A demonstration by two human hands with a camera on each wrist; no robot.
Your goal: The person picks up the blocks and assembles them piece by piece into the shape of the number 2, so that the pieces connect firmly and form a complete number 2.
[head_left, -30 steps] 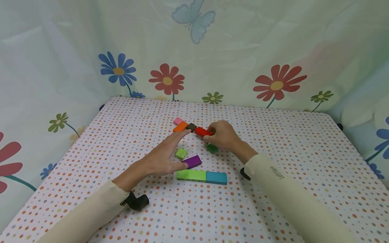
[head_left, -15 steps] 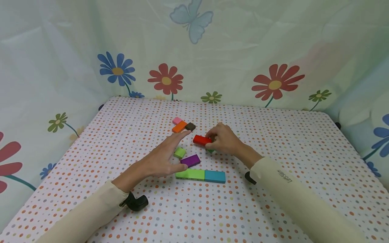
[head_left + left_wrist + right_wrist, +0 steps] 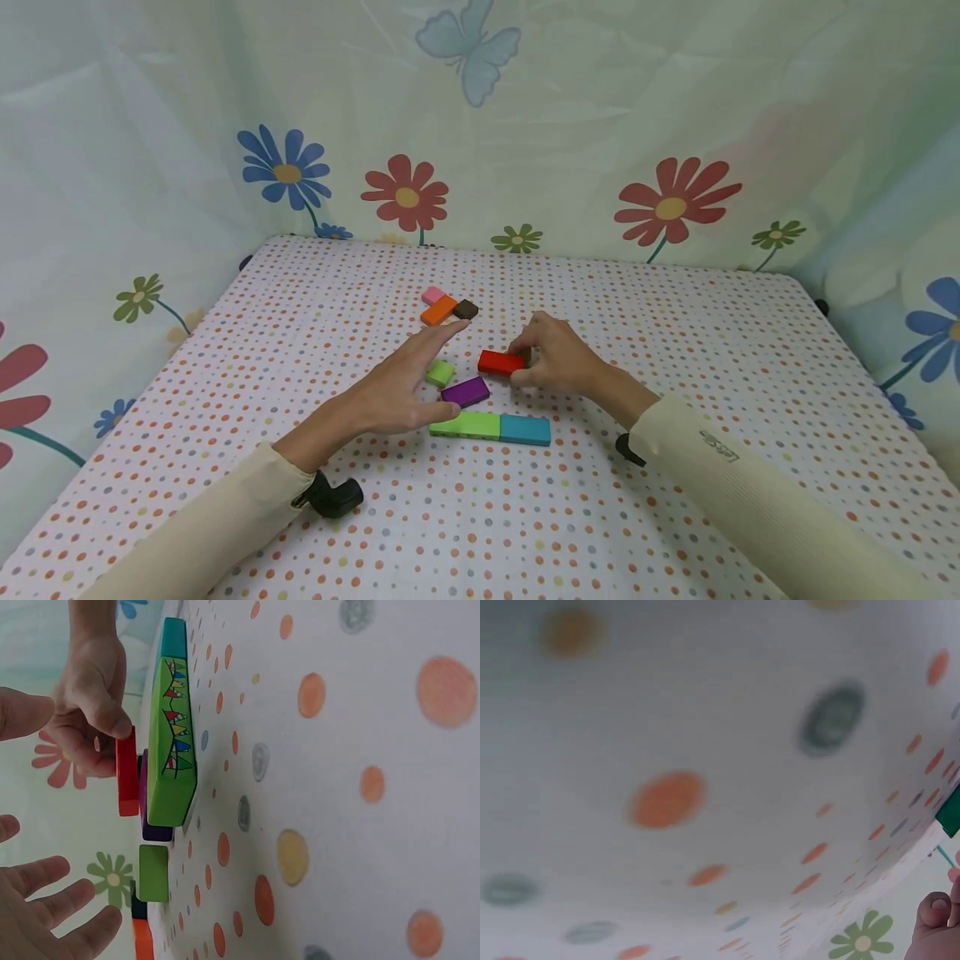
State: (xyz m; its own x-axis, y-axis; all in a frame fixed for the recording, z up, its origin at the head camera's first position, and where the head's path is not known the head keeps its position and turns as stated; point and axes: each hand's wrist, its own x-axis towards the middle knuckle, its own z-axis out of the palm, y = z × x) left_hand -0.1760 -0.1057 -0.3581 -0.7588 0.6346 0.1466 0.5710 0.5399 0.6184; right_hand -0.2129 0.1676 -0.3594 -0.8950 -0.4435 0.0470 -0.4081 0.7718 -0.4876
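Note:
My right hand (image 3: 558, 357) pinches the end of a red rectangular block (image 3: 500, 363). In the left wrist view the red block (image 3: 127, 780) is held above the tabletop. A dark green block (image 3: 951, 811) shows at the right wrist view's edge; the hand mostly hides it in the head view. My left hand (image 3: 397, 385) has its fingers extended and thumb apart, holding nothing. Near it lie a small lime green block (image 3: 441, 372) and a purple block (image 3: 466, 392). Closer to me, a long lime green block (image 3: 468, 425) with a bunting print touches a blue block (image 3: 525, 430) end to end.
Farther back lie a pink block (image 3: 432, 295), an orange block (image 3: 438, 310) and a dark brown block (image 3: 466, 309), close together. A dotted cloth (image 3: 480, 517) covers the table. A flowered curtain (image 3: 570, 125) hangs behind and at both sides.
My right hand has brought the red block toward me, away from the dark brown block, over the dark green one. My left hand stays nearly in place.

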